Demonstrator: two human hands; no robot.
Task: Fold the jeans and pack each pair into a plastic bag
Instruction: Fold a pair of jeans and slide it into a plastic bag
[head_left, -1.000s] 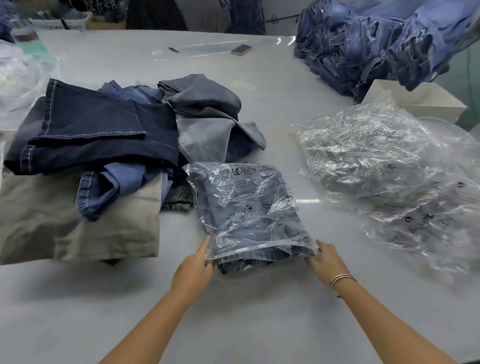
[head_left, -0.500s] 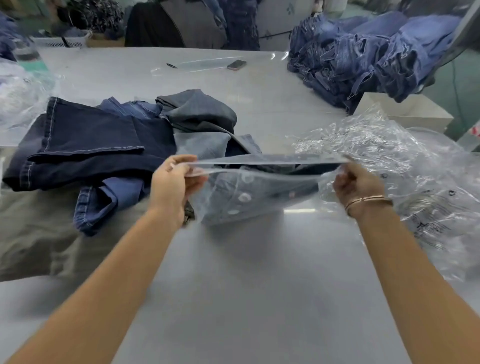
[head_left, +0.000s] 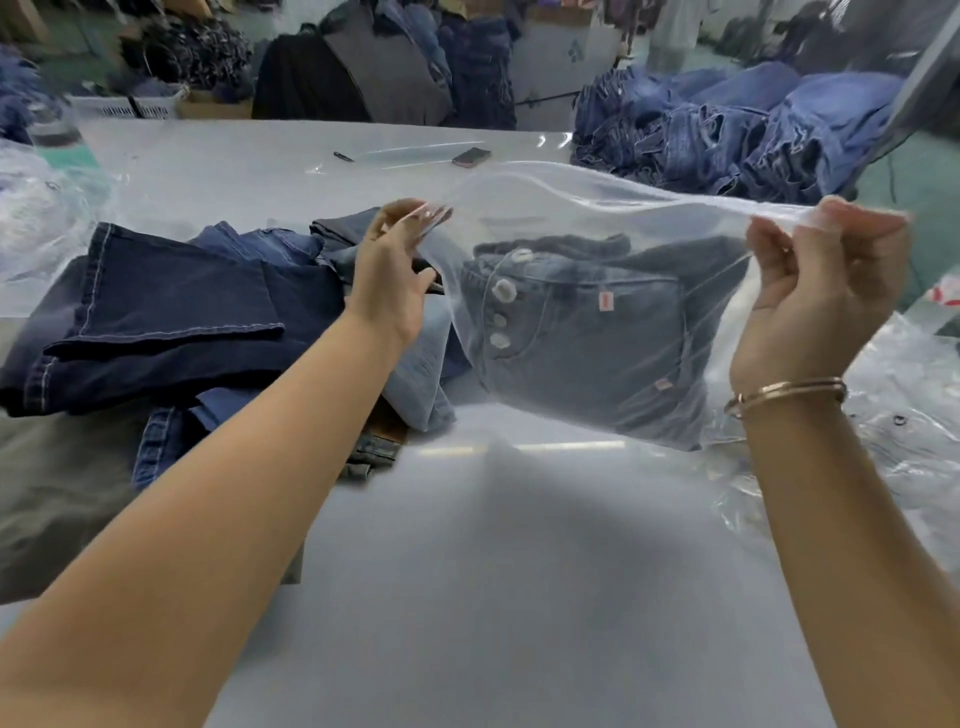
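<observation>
A clear plastic bag was held up above the white table, its top edge stretched between the two hands. The left hand was pinched on the bag's left corner, fingertips together on the plastic; the right hand was clamped on the right corner with fingers curled round the edge, and a rose-gold bangle was seen on that wrist. Inside the bag, a folded pair of blue jeans was hung low, with a row of white buttons facing the camera. To the left, on the table, loose jeans were piled, a dark navy pair uppermost and lighter ones beneath. To the right, crinkled empty plastic bags were heaped. At the far side, a phone and a pen were laid apart, and a large stack of blue jeans was seen at the far right corner.
</observation>
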